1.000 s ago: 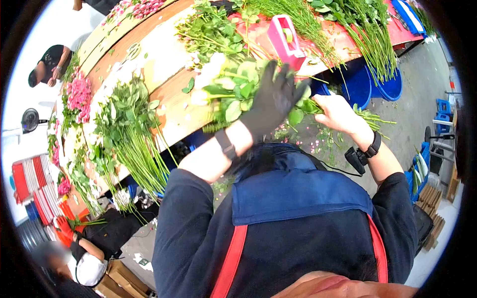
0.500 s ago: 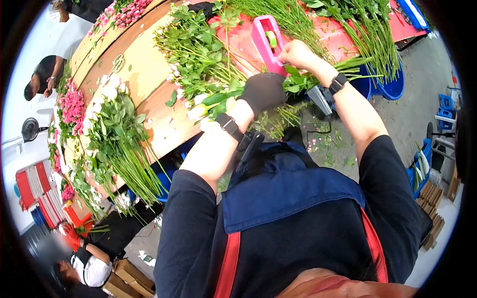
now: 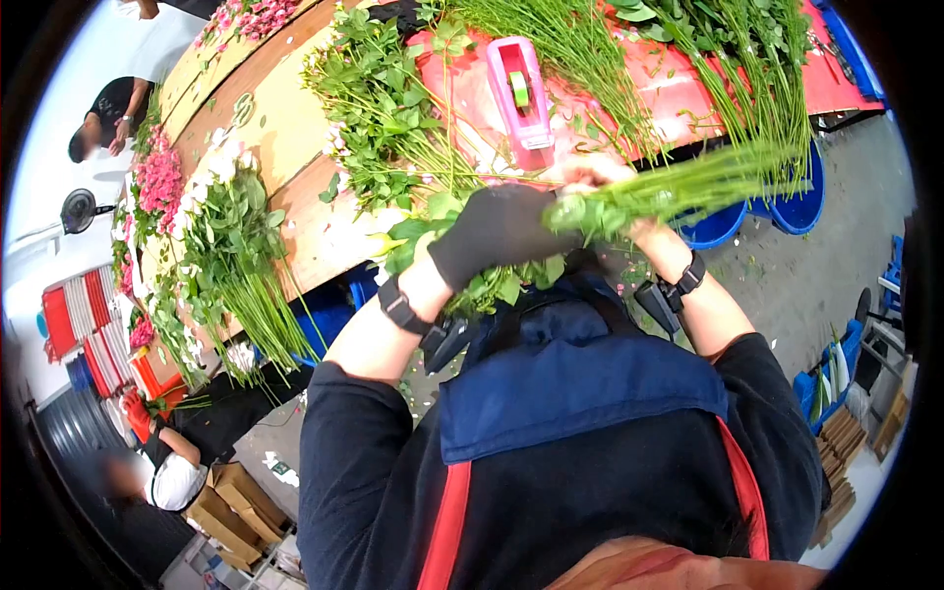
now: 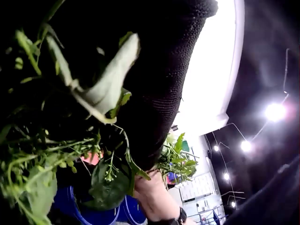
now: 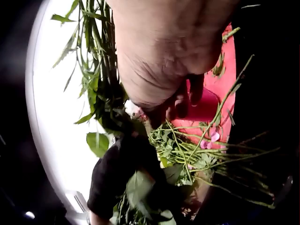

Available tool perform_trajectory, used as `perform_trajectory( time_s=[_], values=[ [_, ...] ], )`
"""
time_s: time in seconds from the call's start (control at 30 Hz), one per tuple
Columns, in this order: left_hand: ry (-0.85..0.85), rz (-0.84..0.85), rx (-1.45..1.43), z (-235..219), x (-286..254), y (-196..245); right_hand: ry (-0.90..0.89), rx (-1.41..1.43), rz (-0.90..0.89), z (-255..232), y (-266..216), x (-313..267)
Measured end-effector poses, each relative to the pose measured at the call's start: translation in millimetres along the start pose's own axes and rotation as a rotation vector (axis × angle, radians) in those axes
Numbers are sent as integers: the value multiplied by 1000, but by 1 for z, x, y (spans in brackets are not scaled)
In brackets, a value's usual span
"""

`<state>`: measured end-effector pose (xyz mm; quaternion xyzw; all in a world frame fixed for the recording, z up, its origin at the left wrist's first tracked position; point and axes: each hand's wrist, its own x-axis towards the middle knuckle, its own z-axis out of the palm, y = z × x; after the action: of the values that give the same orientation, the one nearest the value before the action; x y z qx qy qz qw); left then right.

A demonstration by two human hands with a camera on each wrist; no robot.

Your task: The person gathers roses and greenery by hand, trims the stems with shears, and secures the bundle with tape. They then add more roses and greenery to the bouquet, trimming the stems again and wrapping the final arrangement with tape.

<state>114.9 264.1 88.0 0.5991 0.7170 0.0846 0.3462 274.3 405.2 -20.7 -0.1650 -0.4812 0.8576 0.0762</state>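
My left hand point(image 3: 500, 234), in a black glove, grips a leafy bunch near its middle; pale blooms point(image 3: 388, 243) point left. The bunch's green stems point(image 3: 713, 185) stretch right, blurred. My bare right hand point(image 3: 595, 175) is curled round the stems beside the glove, partly hidden by them. In the right wrist view the right hand point(image 5: 171, 65) has curled fingers close to the gloved hand point(image 5: 124, 171). The left wrist view shows dark glove fabric point(image 4: 161, 79) and leaves point(image 4: 110, 185). A pink tape dispenser point(image 3: 518, 93) stands just beyond the hands.
Leafy stems point(image 3: 379, 108) lie left of the dispenser, with long green stems point(image 3: 580, 74) behind it. White flowers point(image 3: 226, 162) and pink flowers point(image 3: 157, 182) lie farther left. Blue buckets point(image 3: 798, 205) stand below the table's right side. Two people point(image 3: 118, 103) point(image 3: 177, 482) are at the left.
My right hand has left the tape dispenser and come down to the stems. The bunch's stems have swung up to the right, and the dispenser stands more upright in view.
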Motion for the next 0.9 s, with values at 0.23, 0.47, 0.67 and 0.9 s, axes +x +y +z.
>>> perform_trajectory(
  time_s=[0.23, 0.47, 0.67, 0.9],
  values=[
    [328, 105, 135, 12, -17, 2, 10, -1362, -793, 15, -8, 28],
    [471, -100, 309, 15, 12, -49, 176, -827, -64, 11, 61, 35],
    [406, -114, 446, 19, 4, -51, 198, 53, 245, 85, -22, 17],
    [232, -72, -59, -7, -38, -41, 52, 99, 108, 99, -64, -14]
  ],
)
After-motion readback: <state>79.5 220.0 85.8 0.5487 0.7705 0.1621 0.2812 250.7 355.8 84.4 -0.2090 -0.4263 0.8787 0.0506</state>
